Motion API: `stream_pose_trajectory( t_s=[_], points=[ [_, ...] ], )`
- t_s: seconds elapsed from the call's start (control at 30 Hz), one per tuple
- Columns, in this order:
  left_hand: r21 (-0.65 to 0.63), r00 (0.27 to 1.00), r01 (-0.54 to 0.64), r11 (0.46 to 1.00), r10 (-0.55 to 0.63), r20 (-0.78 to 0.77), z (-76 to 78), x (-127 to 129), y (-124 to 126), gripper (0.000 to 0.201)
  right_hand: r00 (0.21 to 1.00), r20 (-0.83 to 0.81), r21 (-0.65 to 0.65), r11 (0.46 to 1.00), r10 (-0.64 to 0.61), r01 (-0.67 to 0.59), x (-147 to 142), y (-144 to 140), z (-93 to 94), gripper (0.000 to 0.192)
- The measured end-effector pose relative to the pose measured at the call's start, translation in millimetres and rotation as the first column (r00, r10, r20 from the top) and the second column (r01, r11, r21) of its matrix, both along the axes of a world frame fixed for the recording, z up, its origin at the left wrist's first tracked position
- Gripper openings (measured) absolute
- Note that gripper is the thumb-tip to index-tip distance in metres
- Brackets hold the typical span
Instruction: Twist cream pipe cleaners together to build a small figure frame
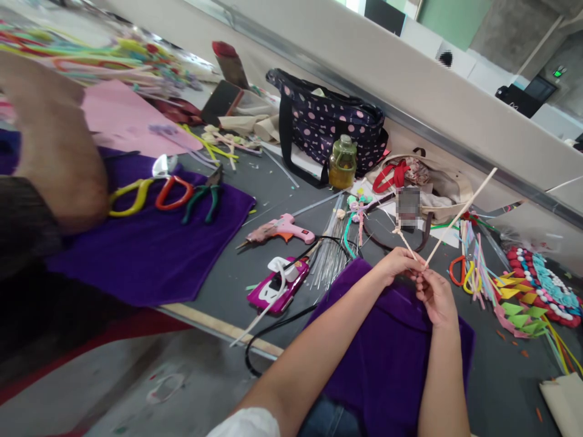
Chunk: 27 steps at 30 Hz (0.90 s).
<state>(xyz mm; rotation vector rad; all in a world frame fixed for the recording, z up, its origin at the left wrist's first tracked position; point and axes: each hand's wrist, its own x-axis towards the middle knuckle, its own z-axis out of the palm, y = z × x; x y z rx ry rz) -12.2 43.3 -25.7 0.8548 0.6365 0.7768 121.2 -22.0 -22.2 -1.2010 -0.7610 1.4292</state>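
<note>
A cream pipe cleaner [461,217] is bent into a narrow V, its long straight arm rising to the right and its shorter arm ending in a small knotted tip at the upper left. At the bend, my left hand [401,265] pinches it between closed fingers. My right hand [438,297] meets the left there, also closed on the pipe cleaner, with fingertips touching. Both hands are above a purple cloth [368,340] draped over the table edge and my lap. The exact fold between the fingertips is hidden.
Left of my arms lie a pink glue gun [280,230], a magenta power strip [277,291] with cables, and thin wires [330,258]. A bottle [343,162] stands by a dotted bag [328,121]. Scissors [464,273] lie right. Another person's arm [54,139] is at left, near pliers [204,197].
</note>
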Motion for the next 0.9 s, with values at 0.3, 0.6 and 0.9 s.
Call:
stream_pose_trajectory(
  t_s=[0.3,0.6,0.9],
  points=[
    [0.039,0.992,-0.104,0.994,0.107,-0.069,6.8,2.7,-5.1,0.011,0.999,0.031,0.004,0.999,-0.036,0.036,-2.5,-1.0,0.5,0.017],
    [0.088,0.966,-0.201,0.976,0.212,-0.148,4.6,10.0,-7.2,0.009,0.95,0.263,0.158,0.979,-0.168,0.129,-9.6,1.8,-9.2,0.018],
    [0.058,0.993,-0.118,0.991,0.119,-0.01,8.5,-1.6,-3.3,0.022,0.969,0.154,0.165,0.972,-0.193,0.167,0.9,0.6,-0.6,0.025]
  ],
)
